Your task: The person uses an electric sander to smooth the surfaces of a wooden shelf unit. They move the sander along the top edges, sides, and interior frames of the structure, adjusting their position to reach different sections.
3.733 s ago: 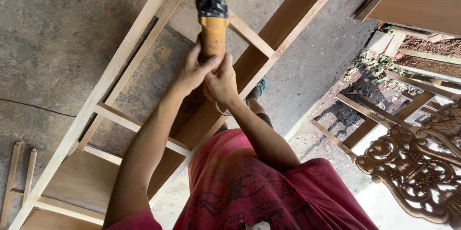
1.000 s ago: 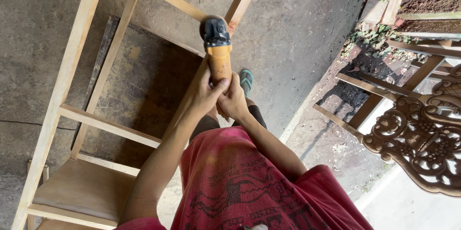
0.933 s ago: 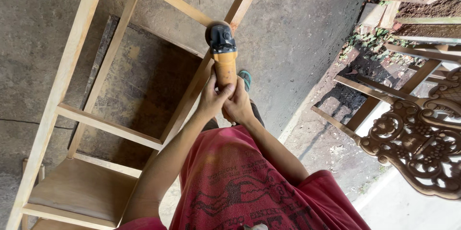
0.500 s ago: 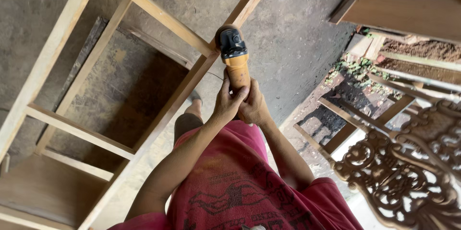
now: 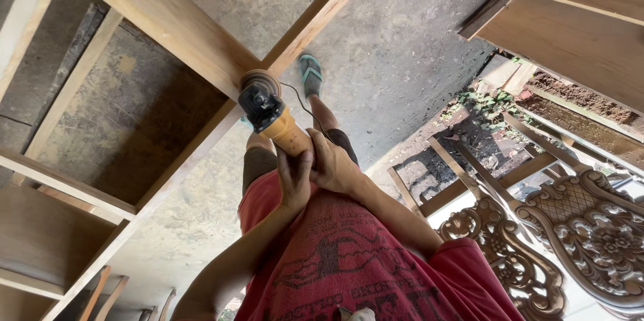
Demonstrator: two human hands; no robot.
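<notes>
Here the angle grinder points away from the person, its long axis running up and to the left, its round sanding disc pressed onto the pale wooden frame where two rails meet. The body is smooth yellow plastic with a black head. Both the left hand and the right hand have their grip wrapped tight around the yellow barrel. The concrete floor is rough and grey; a carved wooden panel stands to the right.

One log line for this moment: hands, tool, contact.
left hand: on sander handle | right hand: on handle | sander: disc against wooden frame | floor: concrete
</notes>
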